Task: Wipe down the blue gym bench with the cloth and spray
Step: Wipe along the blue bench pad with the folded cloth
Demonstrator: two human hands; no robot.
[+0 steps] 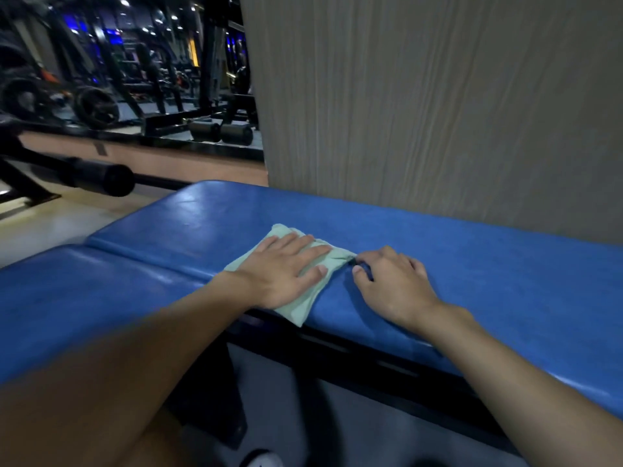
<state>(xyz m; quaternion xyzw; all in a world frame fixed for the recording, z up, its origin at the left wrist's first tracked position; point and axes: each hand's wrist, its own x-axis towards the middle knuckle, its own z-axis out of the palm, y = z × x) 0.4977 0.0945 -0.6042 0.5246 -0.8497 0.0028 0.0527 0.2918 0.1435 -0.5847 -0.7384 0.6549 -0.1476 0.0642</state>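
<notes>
Head view, cloth (300, 310) under left grip (286, 271), on bench (488, 264)

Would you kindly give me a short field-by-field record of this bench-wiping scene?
Surface: blue gym bench, padded, two sections, beside a grey wall
Cloth: pale green, folded, lying at the bench's front edge
Left hand: flat on the cloth, fingers straight
Right hand: resting on the bench, fingers curled at the cloth's right corner; grip unclear
Spray: not in view
</notes>
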